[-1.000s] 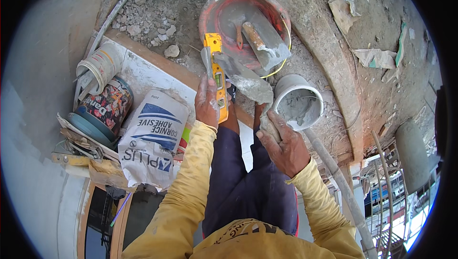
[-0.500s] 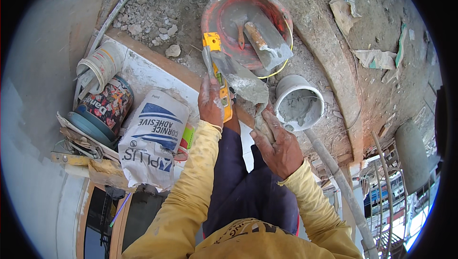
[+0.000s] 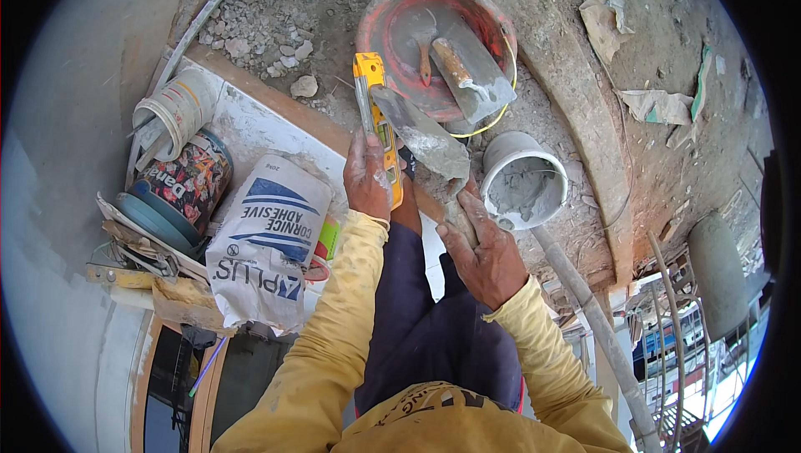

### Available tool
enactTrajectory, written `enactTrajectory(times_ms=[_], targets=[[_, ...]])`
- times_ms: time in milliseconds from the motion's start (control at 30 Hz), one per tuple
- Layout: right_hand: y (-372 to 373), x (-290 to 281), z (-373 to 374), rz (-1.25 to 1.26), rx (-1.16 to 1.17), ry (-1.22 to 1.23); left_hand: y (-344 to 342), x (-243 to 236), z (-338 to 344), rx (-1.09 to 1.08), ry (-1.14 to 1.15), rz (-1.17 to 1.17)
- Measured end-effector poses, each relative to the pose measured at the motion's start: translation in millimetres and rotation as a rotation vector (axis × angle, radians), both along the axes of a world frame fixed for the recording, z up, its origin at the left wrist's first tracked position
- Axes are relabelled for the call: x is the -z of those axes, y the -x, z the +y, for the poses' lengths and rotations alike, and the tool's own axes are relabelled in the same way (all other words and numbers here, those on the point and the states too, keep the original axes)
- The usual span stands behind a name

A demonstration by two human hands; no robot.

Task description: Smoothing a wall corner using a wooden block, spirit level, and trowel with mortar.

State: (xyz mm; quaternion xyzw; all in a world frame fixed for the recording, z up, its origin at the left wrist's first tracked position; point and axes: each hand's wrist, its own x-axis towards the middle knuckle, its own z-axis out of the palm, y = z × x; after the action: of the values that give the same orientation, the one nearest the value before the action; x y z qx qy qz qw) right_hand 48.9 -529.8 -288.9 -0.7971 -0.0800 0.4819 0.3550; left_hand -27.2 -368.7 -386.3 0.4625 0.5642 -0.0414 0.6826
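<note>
My left hand (image 3: 367,178) grips a yellow spirit level (image 3: 370,65), held upright in the picture. My right hand (image 3: 488,253) is closed round the plaster-coated handle of a trowel (image 3: 424,140), whose grey, mortar-smeared blade reaches across to the side of the level; whether they touch I cannot tell. Above them a red basin (image 3: 380,19) holds a small brush (image 3: 424,61) and a second, rectangular trowel (image 3: 476,86). To the right of my hands stands a white bucket (image 3: 555,165) with grey mortar in it.
A white bag (image 3: 267,244), stacked buckets (image 3: 175,111) and a printed tub (image 3: 188,186) crowd the left ledge. A long plank (image 3: 576,119) crosses the rubble on the right. A pole (image 3: 588,311) slants beside my right arm; a grey cylinder (image 3: 717,269) lies further right.
My right hand and the trowel have shifted slightly left, and my left hand slightly right, between one and half a second ago. Since then both have barely moved.
</note>
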Motion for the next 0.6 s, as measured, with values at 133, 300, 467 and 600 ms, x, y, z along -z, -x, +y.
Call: enactTrajectory(times_ms=[133,300,467,600], targets=[[13.6,23.8,-16.3,0.085,0.088,0.069,-6.3,-6.0,-14.6,0.122,-0.103,-0.118],[16.7,14.5,-16.7,0.091,0.214,0.109,1.2,0.2,3.9,-0.010,0.038,-0.018],[3.5,8.8,-13.2,-0.009,-0.008,0.079,2.3,-6.6,8.2,-0.044,0.186,0.016],[8.3,9.6,-6.3,-0.064,0.011,0.057,-0.6,-6.9,9.9,-0.051,0.163,0.038]])
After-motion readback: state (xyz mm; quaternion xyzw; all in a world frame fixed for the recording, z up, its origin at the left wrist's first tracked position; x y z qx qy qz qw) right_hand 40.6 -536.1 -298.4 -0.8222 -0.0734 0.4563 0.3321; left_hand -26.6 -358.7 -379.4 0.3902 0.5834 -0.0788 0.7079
